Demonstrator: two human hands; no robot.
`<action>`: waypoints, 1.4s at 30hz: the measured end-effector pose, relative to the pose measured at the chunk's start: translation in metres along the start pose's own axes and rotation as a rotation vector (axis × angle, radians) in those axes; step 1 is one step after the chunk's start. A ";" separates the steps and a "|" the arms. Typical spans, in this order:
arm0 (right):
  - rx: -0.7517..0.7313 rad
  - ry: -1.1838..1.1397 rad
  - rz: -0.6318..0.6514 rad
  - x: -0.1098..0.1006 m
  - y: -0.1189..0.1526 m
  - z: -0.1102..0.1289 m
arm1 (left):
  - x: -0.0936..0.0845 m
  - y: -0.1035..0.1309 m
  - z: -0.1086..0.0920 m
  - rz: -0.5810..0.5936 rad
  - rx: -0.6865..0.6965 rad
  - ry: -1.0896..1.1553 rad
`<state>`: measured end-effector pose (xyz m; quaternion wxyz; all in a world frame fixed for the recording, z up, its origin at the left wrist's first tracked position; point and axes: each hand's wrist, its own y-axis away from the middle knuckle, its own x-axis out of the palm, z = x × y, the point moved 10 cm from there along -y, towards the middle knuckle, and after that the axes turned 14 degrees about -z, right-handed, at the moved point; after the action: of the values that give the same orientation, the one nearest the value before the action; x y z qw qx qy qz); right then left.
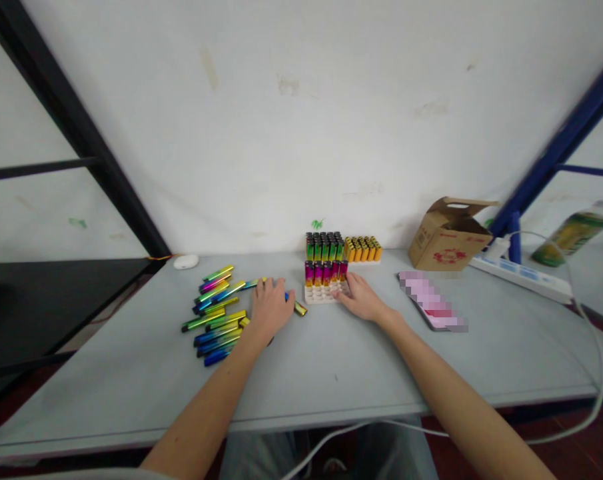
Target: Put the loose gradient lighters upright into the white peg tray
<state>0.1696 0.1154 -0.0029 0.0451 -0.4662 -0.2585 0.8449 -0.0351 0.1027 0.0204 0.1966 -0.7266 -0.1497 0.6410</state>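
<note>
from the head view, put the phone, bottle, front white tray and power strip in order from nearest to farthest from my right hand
1. Front white tray: at the fingers of your right hand, on the left.
2. Phone: to the right.
3. Power strip: farther right.
4. Bottle: far right, beyond the strip.

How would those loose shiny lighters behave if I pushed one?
The loose lighters would probably feel slippery, since their surfaces gleam. They look stiff: each has a straight shape. Being slim, one might roll if pushed, but I can't tell how rounded the sides are.
</note>
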 end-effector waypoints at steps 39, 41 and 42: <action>0.002 0.066 -0.016 -0.011 0.000 0.009 | -0.012 -0.037 0.123 -0.070 -0.264 -0.109; 0.000 0.062 -0.016 -0.011 0.000 0.009 | -0.012 -0.038 0.127 -0.065 -0.272 -0.125; -0.001 0.060 -0.018 -0.011 -0.001 0.009 | -0.012 -0.039 0.128 -0.061 -0.273 -0.131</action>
<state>0.1685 0.1089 0.0095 0.0599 -0.4891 -0.2618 0.8299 -0.1619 0.1429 0.0364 0.1053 -0.6983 -0.2697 0.6546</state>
